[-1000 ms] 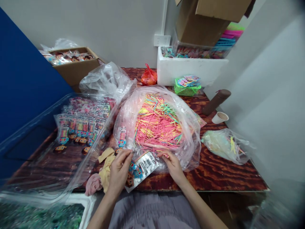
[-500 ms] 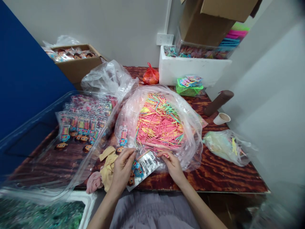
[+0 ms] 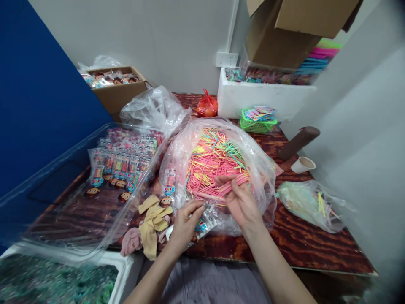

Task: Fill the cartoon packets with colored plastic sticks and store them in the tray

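My right hand (image 3: 242, 202) reaches into the open clear bag (image 3: 259, 160) of coloured sticks (image 3: 211, 162) and pinches a small bunch of pink sticks (image 3: 236, 185) between thumb and fingers. My left hand (image 3: 186, 221) rests near the table's front edge, closed on a small printed packet (image 3: 204, 221) in clear film. Beside it lie yellow and pink cloth pieces (image 3: 148, 228).
A clear tub (image 3: 47, 181) at the left holds rows of filled packets (image 3: 122, 164). A white foam box (image 3: 265, 95), green basket (image 3: 257, 122), red bag (image 3: 206, 106), brown cylinder (image 3: 299, 141), paper cup (image 3: 303, 164) and another bag (image 3: 311, 202) sit at back and right.
My right hand moved from the packet up into the bag and took hold of pink sticks. My left hand lowered the packet. The view shifted a little.
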Demonstrator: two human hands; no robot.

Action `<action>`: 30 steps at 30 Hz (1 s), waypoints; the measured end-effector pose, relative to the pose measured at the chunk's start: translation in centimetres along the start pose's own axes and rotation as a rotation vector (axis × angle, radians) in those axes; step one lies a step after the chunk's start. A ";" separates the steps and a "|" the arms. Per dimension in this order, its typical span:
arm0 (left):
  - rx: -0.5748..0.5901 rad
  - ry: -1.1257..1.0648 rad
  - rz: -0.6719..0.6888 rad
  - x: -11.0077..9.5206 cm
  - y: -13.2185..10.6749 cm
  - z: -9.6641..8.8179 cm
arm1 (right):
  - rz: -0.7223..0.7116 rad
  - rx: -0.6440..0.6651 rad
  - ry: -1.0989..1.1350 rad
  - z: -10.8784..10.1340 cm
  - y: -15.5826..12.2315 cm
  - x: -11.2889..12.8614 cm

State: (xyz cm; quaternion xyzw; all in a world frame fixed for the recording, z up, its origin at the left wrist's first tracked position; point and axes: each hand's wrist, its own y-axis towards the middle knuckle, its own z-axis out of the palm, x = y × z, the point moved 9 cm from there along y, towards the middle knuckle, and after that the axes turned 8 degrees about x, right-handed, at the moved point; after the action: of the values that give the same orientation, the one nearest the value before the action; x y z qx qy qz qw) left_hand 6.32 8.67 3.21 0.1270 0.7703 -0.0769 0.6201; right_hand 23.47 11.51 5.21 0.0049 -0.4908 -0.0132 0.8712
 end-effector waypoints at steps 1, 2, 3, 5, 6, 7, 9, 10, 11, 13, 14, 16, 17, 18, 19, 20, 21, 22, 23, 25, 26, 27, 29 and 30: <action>0.001 -0.027 -0.007 0.2 0.1 0.1 | 0.019 0.011 0.041 0.8 0.2 0.0; 0.000 -0.056 -0.018 0.4 0.2 0.2 | 0.041 0.019 0.073 1.4 0.1 -0.2; -0.002 -0.087 -0.032 0.6 0.2 0.2 | 0.066 0.026 0.098 1.9 0.0 -0.5; -0.005 -0.143 -0.068 1.1 0.2 0.2 | 0.111 0.034 0.124 2.5 -0.6 -1.3; -0.005 -0.166 -0.087 1.3 0.1 0.2 | 0.131 0.032 0.116 2.6 -1.0 -1.7; -0.004 -0.184 -0.102 1.5 0.0 0.2 | 0.149 0.031 0.091 2.5 -1.4 -2.0; -0.002 -0.215 -0.113 1.6 -0.1 0.3 | 0.193 0.045 0.008 2.5 -2.0 -2.3; -0.002 -0.230 -0.113 1.6 -0.1 0.3 | 0.218 0.067 -0.037 2.6 -2.3 -2.4; -0.003 -0.246 -0.110 1.5 -0.2 0.3 | 0.240 0.100 -0.080 2.9 -2.5 -2.4; -0.021 -0.286 -0.106 1.4 -0.3 0.2 | 0.260 0.184 -0.167 3.7 -3.0 -2.0; -0.032 -0.311 -0.111 1.3 -0.4 0.1 | 0.253 0.218 -0.214 4.2 -3.2 -1.7; -0.036 -0.367 -0.138 1.4 -0.6 0.0 | 0.209 0.245 -0.304 4.8 -3.6 -0.8; -0.032 -0.396 -0.153 1.4 -0.7 0.0 | 0.175 0.236 -0.340 4.9 -3.7 -0.4; -0.028 -0.421 -0.165 1.3 -0.7 -0.1 | 0.132 0.210 -0.374 5.0 -3.9 0.1; -0.027 -0.441 -0.171 1.2 -0.8 -0.2 | 0.083 0.178 -0.418 4.9 -4.1 0.6; -0.033 -0.455 -0.170 1.0 -0.8 -0.4 | 0.034 0.159 -0.481 5.0 -4.3 1.1; -0.039 -0.463 -0.162 0.7 -0.7 -0.5 | -0.011 0.162 -0.561 5.3 -4.5 1.4; -0.044 -0.465 -0.150 0.3 -0.7 -0.7 | -0.048 0.185 -0.649 5.7 -4.7 1.6; -0.041 -0.460 -0.137 0.0 -0.6 -0.9 | -0.077 0.218 -0.734 6.1 -4.9 1.6; -0.027 -0.443 -0.114 -0.7 -0.6 -1.1 | -0.120 0.278 -0.855 6.9 -5.1 1.5; -0.020 -0.435 -0.108 -0.9 -0.7 -1.1 | -0.143 0.285 -0.890 7.1 -5.2 1.6; -0.014 -0.428 -0.106 -1.1 -0.7 -1.2 | -0.167 0.282 -0.919 7.3 -5.3 1.8; -0.002 -0.417 -0.106 -1.1 -0.9 -1.4 | -0.211 0.284 -0.972 7.8 -5.3 2.1; 0.013 -0.411 -0.106 -1.0 -1.0 -1.4 | -0.228 0.292 -0.995 8.2 -5.4 2.1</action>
State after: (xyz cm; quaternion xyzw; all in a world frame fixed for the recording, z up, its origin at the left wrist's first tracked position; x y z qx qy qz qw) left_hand 4.89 8.01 4.45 0.0718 0.6325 -0.1388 0.7586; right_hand 17.48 6.11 11.18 0.1727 -0.8378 -0.0401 0.5164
